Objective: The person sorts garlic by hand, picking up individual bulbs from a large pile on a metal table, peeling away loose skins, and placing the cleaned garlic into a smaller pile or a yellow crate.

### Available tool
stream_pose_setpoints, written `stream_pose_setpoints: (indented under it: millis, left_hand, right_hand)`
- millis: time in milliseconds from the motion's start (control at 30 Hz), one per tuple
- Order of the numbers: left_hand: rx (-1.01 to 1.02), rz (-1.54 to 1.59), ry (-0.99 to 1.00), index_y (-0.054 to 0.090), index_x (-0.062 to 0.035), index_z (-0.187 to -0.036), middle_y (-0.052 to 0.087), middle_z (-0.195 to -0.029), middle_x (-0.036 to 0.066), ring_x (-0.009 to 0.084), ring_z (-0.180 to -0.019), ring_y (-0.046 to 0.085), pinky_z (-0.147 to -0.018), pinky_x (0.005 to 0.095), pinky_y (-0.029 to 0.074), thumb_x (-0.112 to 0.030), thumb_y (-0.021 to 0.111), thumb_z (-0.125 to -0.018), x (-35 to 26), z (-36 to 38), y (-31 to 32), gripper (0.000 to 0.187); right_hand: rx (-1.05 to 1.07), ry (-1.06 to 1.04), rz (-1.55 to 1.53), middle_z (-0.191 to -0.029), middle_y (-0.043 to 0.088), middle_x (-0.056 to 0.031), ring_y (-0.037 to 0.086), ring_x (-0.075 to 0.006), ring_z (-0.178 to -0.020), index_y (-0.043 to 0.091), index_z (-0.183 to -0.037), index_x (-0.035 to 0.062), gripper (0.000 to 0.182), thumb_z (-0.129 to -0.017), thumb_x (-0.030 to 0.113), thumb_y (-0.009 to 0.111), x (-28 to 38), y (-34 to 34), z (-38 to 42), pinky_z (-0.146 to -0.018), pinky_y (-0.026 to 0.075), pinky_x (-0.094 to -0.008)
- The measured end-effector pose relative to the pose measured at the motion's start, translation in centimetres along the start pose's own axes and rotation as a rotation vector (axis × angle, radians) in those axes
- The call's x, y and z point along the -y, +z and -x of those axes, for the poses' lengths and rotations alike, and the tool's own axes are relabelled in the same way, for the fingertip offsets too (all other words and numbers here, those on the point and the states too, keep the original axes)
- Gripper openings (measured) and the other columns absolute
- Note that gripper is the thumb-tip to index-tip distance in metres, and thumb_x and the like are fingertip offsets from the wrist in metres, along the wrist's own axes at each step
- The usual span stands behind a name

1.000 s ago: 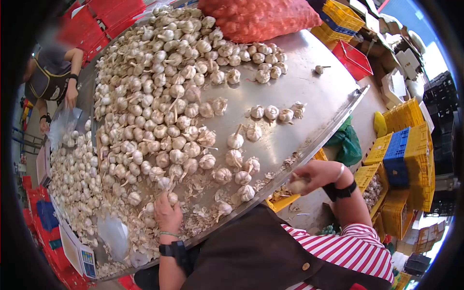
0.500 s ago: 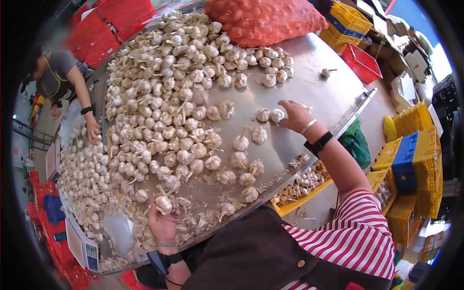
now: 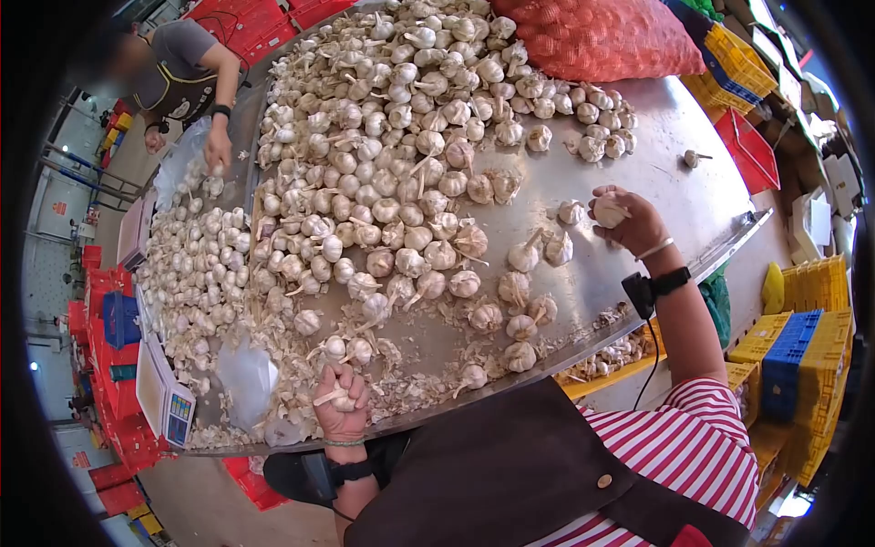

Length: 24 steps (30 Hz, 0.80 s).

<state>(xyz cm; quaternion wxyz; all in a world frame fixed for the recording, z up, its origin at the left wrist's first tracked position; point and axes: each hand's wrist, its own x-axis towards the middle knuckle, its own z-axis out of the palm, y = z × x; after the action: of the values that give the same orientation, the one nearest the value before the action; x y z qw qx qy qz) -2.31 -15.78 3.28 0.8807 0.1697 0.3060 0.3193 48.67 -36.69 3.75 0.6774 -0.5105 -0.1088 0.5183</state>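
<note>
At the table's near edge, my left hand (image 3: 343,406) is closed around a garlic bulb (image 3: 339,397), partly hidden by the fingers. Loose skins and a few bulbs lie just beyond it. My right hand (image 3: 631,219), out over the right part of the metal table (image 3: 602,273), has its fingers wrapped round another bulb (image 3: 610,212). A single bulb (image 3: 571,212) sits just left of that hand. Several more bulbs with stems (image 3: 514,289) stand in a loose group between my two hands. A large heap of garlic (image 3: 383,155) covers the table's middle and far side.
A red net sack (image 3: 602,36) lies at the far edge. Across the table on the left, a co-worker's hand (image 3: 217,149) touches bulbs. A scale (image 3: 166,394) stands at the left corner. A yellow crate (image 3: 583,387) is below the near edge, with stacked crates (image 3: 802,365) at right.
The view has shifted, so the table appears farther left and higher differently framed. My right hand has closed on a bulb. My left fingers now wrap more tightly round theirs.
</note>
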Motion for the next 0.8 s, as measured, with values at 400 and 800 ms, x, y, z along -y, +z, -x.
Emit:
stream_pose_setpoints:
  millis: [400,800]
  left_hand:
    - [0.199,-0.391,-0.17,0.058,-0.0044,-0.083,0.055,-0.063,0.002,0.0103,-0.056,0.055,-0.049,0.0242,0.044,-0.032,0.055,-0.096,6.2,-2.7,5.9,0.031]
    - [0.448,-0.048,-0.516,0.031,-0.0109,-0.143,0.05,-0.127,0.015,0.0274,-0.107,0.061,-0.066,0.0247,0.058,-0.026,0.066,-0.091,7.1,-2.9,4.6,0.064]
  right_hand:
    - [-0.009,-0.343,1.794,-0.116,0.059,-0.0227,0.061,-0.0412,-0.096,0.056,-0.118,0.0083,0.051,-0.069,0.003,0.068,-7.9,5.3,-1.7,-0.082,0.051,-0.0473]
    - [0.151,-0.342,1.039,-0.105,0.065,-0.0109,0.063,-0.0201,-0.095,0.058,-0.117,0.0005,0.034,-0.084,-0.002,0.062,-3.5,11.2,0.2,-0.082,0.05,-0.031]
